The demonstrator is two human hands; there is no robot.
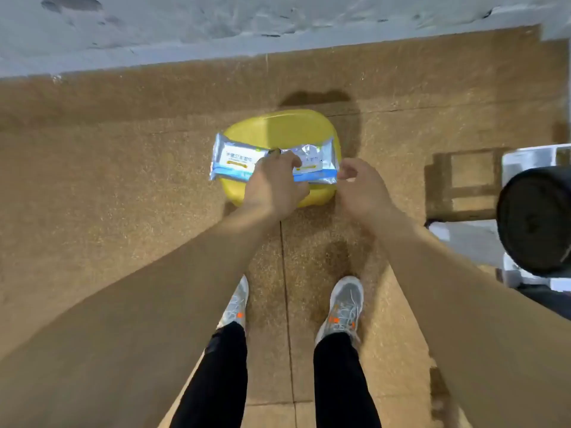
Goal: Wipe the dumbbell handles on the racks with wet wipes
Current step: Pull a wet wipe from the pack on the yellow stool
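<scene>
Yellow stool (296, 125) held the wipes pack (234, 159); my left hand (275, 183) pinched its flap (275, 151). My right hand (361, 186) sat at its three o'clock, grip unclear.

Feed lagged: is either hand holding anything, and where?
Left hand grips the wipes pack at its middle; right hand is beside its right end, grip unclear.

Looking straight down from the head at the brown floor (108, 180), hanging close above both arms (170, 288), showing shoes (343, 304) at the bottom, grey wall (278, 26) on top.
</scene>
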